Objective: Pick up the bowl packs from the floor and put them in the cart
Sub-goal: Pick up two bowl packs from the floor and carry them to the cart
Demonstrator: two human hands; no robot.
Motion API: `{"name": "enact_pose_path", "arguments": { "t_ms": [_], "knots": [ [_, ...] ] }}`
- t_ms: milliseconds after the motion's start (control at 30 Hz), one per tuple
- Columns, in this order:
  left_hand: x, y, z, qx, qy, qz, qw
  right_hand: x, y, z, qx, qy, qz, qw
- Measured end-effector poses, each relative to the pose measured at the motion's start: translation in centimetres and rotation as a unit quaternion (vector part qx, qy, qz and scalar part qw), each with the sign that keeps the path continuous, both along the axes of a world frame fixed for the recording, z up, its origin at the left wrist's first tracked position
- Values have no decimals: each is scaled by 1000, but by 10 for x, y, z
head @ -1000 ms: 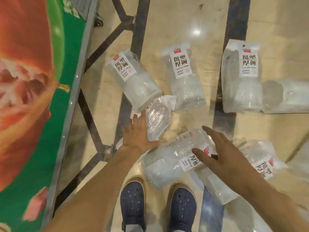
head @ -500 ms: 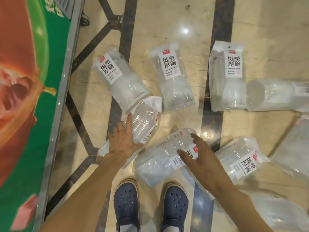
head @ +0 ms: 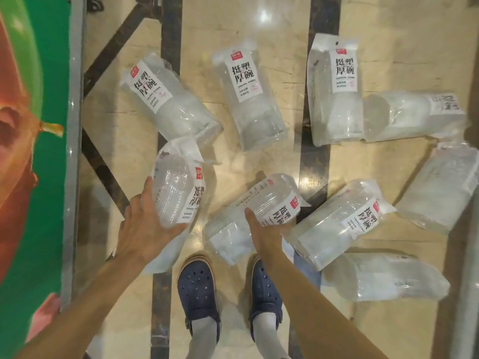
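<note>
Head view, left to right: green printed panel (head: 33, 177) along the edge; my left hand (head: 145, 229), fingers curled under bowl pack 1 (head: 178, 187), gripping it; my right hand (head: 261, 229), thumb and fingers clasping bowl pack 2 (head: 256, 216); 7 loose packs (head: 248, 99) lying on the marble floor (head: 285, 81); navy clogs (head: 198, 291) below.

"挺塑厚碗" on bowl packs (head: 245, 81)
</note>
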State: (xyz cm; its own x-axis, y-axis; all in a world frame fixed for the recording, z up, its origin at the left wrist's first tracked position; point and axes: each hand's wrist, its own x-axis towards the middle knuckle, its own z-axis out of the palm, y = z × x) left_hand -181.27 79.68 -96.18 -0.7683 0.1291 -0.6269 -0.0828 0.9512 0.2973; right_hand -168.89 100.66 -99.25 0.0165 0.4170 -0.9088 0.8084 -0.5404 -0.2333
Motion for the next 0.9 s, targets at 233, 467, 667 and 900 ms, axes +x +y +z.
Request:
{"name": "enact_pose_path", "arguments": {
  "t_ms": [233, 467, 667, 900],
  "knots": [
    [-3, -19, -31, 13, -9, -3, 1000, -5, -19, -54, 79, -81, -34, 993],
    [-8, -15, -34, 14, -19, -11, 1000, 1, -26, -62, 126, -68, -63, 988],
    [-11, -4, 2, 35, -30, -11, 999, -1, -11, -22, 155, -46, 25, 987],
    [-23, 17, 91, 82, -26, -3, 996, -15, 25, 82, 128, 61, 70, 987]
  ]
}}
